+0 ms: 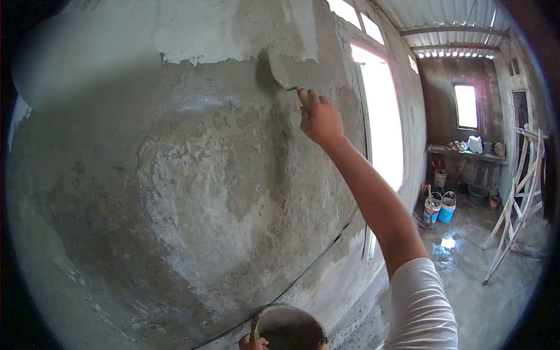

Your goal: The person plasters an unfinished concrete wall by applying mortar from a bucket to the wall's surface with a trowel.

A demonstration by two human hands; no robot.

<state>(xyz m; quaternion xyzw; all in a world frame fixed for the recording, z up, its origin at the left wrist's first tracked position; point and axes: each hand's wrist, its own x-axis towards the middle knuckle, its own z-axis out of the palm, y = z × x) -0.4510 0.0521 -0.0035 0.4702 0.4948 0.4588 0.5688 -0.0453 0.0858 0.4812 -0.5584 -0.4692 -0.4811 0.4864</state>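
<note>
With the arm stretched up, my right hand (322, 118) is closed around the handle of a trowel (277, 71). Its blade lies close along the wall (204, 175), near the ragged lower edge of a paler plaster layer (210, 35). Damp grey mortar darkens the wall around the blade. At the bottom of the view, my left hand (253, 343) grips the rim of a dark bucket (290, 328), fingers curled over its left side. The inside of the bucket looks dark, and its lower part is cut off by the frame.
A dark cable (315, 262) runs slantwise along the lower wall. To the right is a bright doorway (382, 116). Farther back stand blue-and-white buckets (447, 209), a wooden stepladder (516, 204) and a ledge (466, 154) with several items. The floor (461, 274) looks wet.
</note>
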